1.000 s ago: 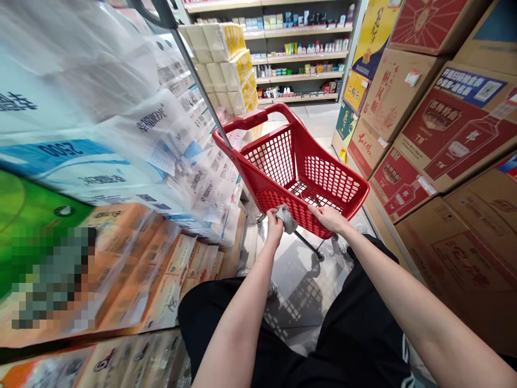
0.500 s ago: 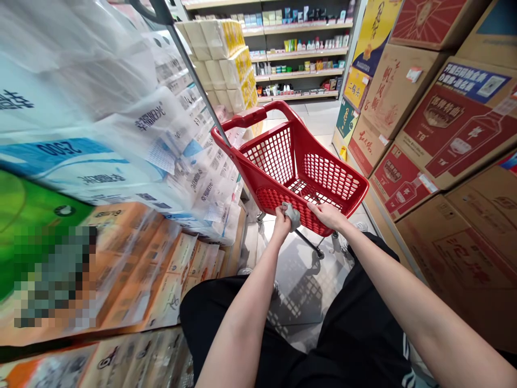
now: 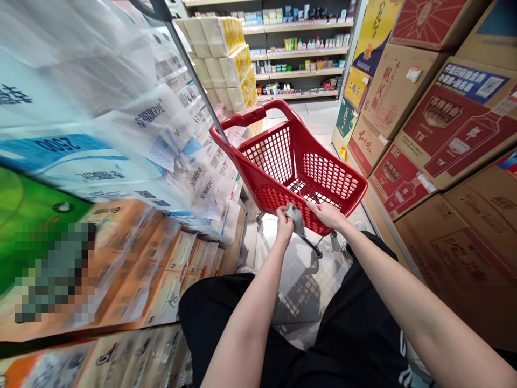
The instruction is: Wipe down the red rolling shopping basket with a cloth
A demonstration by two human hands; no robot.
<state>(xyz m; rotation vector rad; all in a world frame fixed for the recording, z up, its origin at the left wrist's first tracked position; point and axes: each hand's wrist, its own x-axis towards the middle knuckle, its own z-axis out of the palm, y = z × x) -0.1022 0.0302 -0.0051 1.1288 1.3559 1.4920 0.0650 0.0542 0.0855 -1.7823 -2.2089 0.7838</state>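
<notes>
A red plastic shopping cart (image 3: 294,161) with latticed walls stands in front of me, its basket holding nothing that I can see. My left hand (image 3: 285,223) is closed on a crumpled grey cloth (image 3: 297,218), which lies against the cart's near side wall. Further right, my right hand (image 3: 326,214) grips the top rim of that same wall, the thumb and fingers around the edge.
Wrapped tissue packs (image 3: 161,145) are stacked along the left. Cardboard cartons (image 3: 448,118) form a wall on the right. Shelves (image 3: 302,51) of bottles and small boxes run across the back. A grey pole (image 3: 194,75) rises at the cart's left corner.
The grey cloth has shifted slightly and now hangs lower and more spread out from my left hand. My right hand stays on the rim.
</notes>
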